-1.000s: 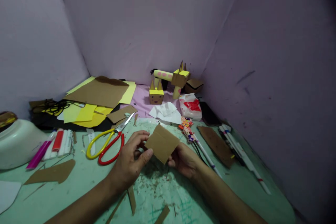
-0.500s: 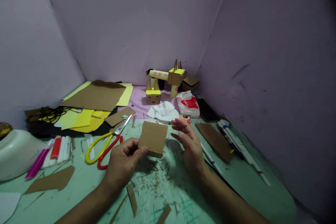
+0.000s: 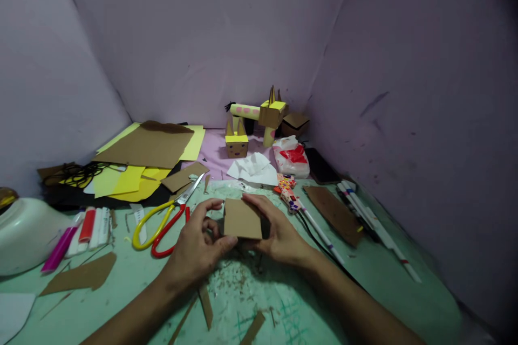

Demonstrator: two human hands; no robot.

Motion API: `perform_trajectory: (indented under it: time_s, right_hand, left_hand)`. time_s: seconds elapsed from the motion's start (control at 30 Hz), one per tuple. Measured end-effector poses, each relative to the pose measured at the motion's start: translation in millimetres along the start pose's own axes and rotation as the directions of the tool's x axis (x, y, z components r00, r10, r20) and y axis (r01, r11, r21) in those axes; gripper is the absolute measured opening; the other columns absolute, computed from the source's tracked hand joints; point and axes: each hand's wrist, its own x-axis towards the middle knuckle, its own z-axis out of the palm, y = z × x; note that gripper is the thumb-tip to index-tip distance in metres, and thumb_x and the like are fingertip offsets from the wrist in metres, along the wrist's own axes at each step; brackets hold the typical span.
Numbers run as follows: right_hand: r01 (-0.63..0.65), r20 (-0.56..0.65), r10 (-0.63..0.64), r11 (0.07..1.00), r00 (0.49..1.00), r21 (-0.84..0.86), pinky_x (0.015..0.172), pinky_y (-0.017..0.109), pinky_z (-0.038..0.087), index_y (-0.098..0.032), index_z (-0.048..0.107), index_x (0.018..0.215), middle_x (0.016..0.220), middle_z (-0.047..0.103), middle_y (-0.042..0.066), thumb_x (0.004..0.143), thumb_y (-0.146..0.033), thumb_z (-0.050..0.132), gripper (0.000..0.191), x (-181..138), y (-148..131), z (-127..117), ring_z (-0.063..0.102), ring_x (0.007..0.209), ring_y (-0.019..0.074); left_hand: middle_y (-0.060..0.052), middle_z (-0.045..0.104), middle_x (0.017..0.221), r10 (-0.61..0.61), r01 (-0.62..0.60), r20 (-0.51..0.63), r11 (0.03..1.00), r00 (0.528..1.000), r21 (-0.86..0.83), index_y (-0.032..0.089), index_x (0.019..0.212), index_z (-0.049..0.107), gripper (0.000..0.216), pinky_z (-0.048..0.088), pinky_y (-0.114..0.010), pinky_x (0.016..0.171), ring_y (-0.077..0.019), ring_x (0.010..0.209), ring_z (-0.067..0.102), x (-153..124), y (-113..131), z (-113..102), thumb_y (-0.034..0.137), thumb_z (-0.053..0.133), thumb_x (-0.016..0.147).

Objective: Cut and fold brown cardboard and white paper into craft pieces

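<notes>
Both hands now meet at the small cardboard box, above the near middle of the green table.
Half a second ago the right hand was apart on the right, fingers spread, and only the left hand held the box; now the right one is back, its fingers over the far right edge and its thumb low at the near right, gripping between them. The left thumb lies at the near left corner, the other fingers curved beside the left side; whether they press on it, I cannot tell. That seems to give the box support from both sides, handy for turning or shaping it. The scissors lie to the left, untouched.
</notes>
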Motion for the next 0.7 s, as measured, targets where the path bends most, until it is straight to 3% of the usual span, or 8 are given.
perform_trajectory:
  time_s: [0.13, 0.27, 0.43, 0.5, 0.6, 0.7]
  right_hand:
    - [-0.045, -0.004, 0.046, 0.994, 0.999, 0.101, 0.104, 0.046, 0.032, -0.023, 0.046, 0.131, 0.132, 0.047, 0.013, 0.060, -0.038, 0.081, 0.082, 0, 1, 0, 0.044, 0.123, 0.0298]
    - [-0.159, -0.007, 0.165, 0.961, 0.986, 0.228, 0.101, 0.045, 0.036, -0.022, 0.046, 0.131, 0.133, 0.047, 0.013, 0.064, -0.047, 0.076, 0.077, 4, 2, 3, 0.046, 0.122, 0.0300]
    - [-0.213, -0.032, 0.227, 0.947, 0.973, 0.239, 0.098, 0.046, 0.040, -0.022, 0.047, 0.129, 0.134, 0.047, 0.015, 0.064, -0.045, 0.076, 0.074, 10, 3, 6, 0.047, 0.122, 0.0319]
    - [-0.212, -0.032, 0.224, 0.954, 0.974, 0.212, 0.098, 0.046, 0.040, -0.024, 0.049, 0.127, 0.133, 0.048, 0.014, 0.063, -0.043, 0.077, 0.072, 10, 1, 6, 0.047, 0.121, 0.0318]
    - [-0.193, -0.024, 0.200, 0.967, 0.980, 0.163, 0.099, 0.047, 0.040, -0.024, 0.050, 0.125, 0.131, 0.049, 0.013, 0.064, -0.042, 0.076, 0.069, 8, -1, 4, 0.049, 0.119, 0.0308]
    - [-0.167, -0.027, 0.173, 0.974, 0.985, 0.151, 0.099, 0.046, 0.039, -0.026, 0.050, 0.125, 0.131, 0.048, 0.012, 0.065, -0.042, 0.075, 0.066, 6, -1, 4, 0.049, 0.119, 0.0301]
  left_hand:
    - [-0.001, 0.052, 0.077, 0.070, -0.072, 0.053, 0.997, 0.996, 0.035, 0.016, 0.128, 0.042, 0.063, 0.041, -0.027, 0.056, -0.0169, 0.065, 0.051, 5, 0, -2, 0.041, 0.063, 0.074]
    - [0.001, 0.050, 0.070, 0.032, -0.031, 0.055, 0.999, 0.998, -0.010, 0.014, 0.130, 0.043, 0.064, 0.036, -0.025, 0.054, -0.0156, 0.060, 0.047, 12, 1, 0, 0.043, 0.061, 0.075]
    - [-0.010, 0.057, 0.107, 0.004, 0.010, 0.104, 0.991, 0.995, -0.130, 0.013, 0.131, 0.041, 0.069, 0.036, -0.024, 0.053, -0.0119, 0.061, 0.048, 19, 2, -1, 0.046, 0.062, 0.074]
    - [-0.010, 0.057, 0.110, 0.005, 0.006, 0.096, 0.993, 0.995, -0.116, 0.013, 0.130, 0.041, 0.070, 0.035, -0.024, 0.051, -0.0105, 0.058, 0.046, 19, 1, -2, 0.046, 0.064, 0.073]
    - [-0.011, 0.057, 0.113, 0.023, -0.009, 0.102, 0.991, 0.994, -0.136, 0.013, 0.129, 0.042, 0.069, 0.044, -0.026, 0.062, -0.0180, 0.076, 0.056, 15, 1, -2, 0.044, 0.066, 0.072]
    - [-0.012, 0.054, 0.120, 0.058, -0.046, 0.081, 0.990, 0.995, -0.134, 0.015, 0.127, 0.045, 0.063, 0.047, -0.029, 0.075, -0.0240, 0.098, 0.055, 14, -1, -1, 0.042, 0.066, 0.074]
